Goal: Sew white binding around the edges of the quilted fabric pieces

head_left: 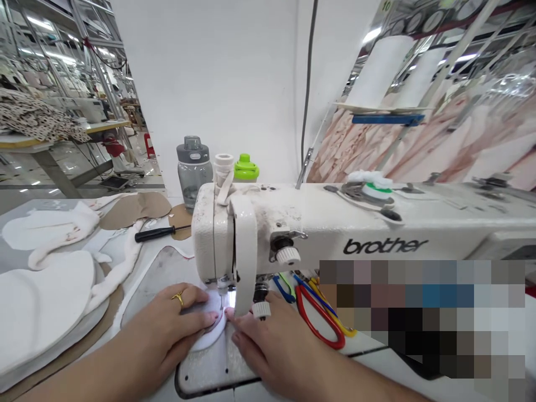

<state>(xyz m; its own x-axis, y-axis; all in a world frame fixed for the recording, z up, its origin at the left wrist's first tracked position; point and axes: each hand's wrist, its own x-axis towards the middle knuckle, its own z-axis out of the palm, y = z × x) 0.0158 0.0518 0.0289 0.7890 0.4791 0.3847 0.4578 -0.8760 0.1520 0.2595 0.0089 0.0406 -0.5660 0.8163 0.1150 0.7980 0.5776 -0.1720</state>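
Bare fingers of the left hand [167,318] and right hand [268,343] lay spread, not clamped, on a curved white fabric piece [209,329], one on either side of the sewing machine's needle [221,295], which stood over the fabric. Above them, the white machine arm [335,218] read "brother" in black.

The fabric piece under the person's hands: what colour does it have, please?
White fabric piece, best seen in the head view.
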